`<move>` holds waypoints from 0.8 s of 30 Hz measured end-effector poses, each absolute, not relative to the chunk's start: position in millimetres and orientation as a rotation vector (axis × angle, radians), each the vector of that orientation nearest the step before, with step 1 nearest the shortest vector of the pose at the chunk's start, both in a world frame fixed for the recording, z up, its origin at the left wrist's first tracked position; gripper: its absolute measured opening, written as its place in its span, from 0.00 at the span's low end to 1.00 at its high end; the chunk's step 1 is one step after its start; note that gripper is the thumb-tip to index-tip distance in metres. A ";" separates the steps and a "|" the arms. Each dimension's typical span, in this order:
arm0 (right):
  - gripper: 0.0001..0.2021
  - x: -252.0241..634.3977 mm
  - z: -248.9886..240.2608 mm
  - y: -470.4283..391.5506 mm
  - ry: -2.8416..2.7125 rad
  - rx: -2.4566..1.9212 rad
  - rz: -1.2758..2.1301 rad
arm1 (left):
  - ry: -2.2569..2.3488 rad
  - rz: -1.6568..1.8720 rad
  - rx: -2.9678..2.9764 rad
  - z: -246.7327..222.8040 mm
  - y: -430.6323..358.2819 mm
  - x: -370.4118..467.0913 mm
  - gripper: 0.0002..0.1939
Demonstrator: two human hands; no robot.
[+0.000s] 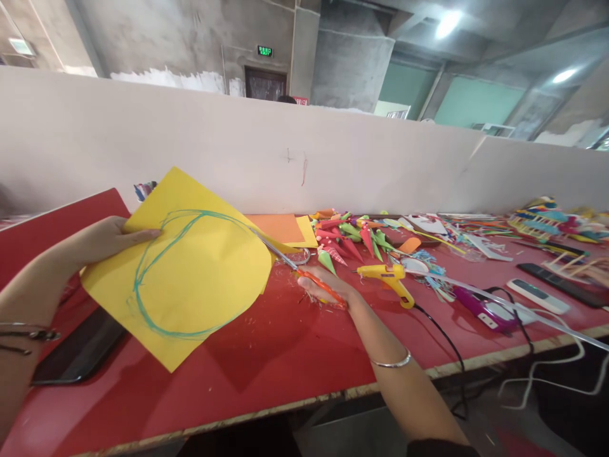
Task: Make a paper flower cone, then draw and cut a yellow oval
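Note:
My left hand (111, 240) grips a sheet of yellow paper (209, 273) by its upper left edge, thumb on top. A large rough circle is drawn on the sheet in green. My right hand (323, 285) is closed round the orange handles of a pair of scissors (285, 257). Their blades lie at the sheet's upper right edge, along the drawn line. The right side of the sheet is cut in a curve, and a strip of it hangs by the blades. The paper is held tilted above the red table (266, 362).
A yellow glue gun (387, 276) with a black cord lies right of my right hand. Behind are orange paper (276, 228) and a pile of coloured paper cones (347, 235). A purple power strip (483, 309) is farther right. A black phone-like object (85, 346) lies at left.

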State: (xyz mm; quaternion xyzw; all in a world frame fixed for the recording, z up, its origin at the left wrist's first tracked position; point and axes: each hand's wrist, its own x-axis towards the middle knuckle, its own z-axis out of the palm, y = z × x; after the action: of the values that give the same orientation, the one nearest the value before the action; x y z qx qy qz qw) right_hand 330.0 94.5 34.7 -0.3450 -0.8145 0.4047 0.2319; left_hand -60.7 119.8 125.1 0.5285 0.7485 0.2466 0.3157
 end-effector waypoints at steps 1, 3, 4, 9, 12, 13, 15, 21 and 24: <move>0.19 329.9 35.1 93.7 -2.230 -0.937 1.123 | 1.971 0.645 1.393 125.1 119.7 -60.7 0.27; 0.19 330.1 35.5 92.8 -2.218 -0.913 1.129 | 1.973 0.632 1.392 124.7 119.7 -61.1 0.26; 0.19 330.4 35.4 92.7 -2.211 -0.905 1.128 | 1.972 0.624 1.390 124.1 120.1 -61.6 0.26; 0.18 331.8 33.0 93.8 -2.172 -0.973 1.135 | 1.963 0.611 1.383 118.9 123.7 -66.8 0.27; 0.17 331.8 32.6 93.8 -2.154 -0.999 1.146 | 1.976 0.602 1.372 118.0 123.7 -67.9 0.28; 0.17 331.8 32.9 93.7 -2.152 -1.000 1.144 | 1.979 0.602 1.371 118.6 122.9 -67.5 0.27; 0.17 331.9 33.9 93.4 -2.153 -1.001 1.136 | 1.981 0.602 1.376 120.4 121.1 -66.0 0.27; 0.16 332.2 34.8 94.1 -2.188 -0.951 1.140 | 2.015 0.617 1.357 119.0 124.3 -68.1 0.22; 0.18 332.1 33.1 94.3 -2.217 -0.921 1.163 | 2.078 0.655 1.326 114.1 129.4 -71.0 0.18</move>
State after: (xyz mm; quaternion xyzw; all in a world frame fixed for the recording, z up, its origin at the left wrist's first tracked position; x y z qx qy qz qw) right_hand 332.1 94.3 33.1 -0.3356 -0.8078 0.4239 0.2349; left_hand -71.0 129.4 114.1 0.4972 0.7794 0.2458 0.2913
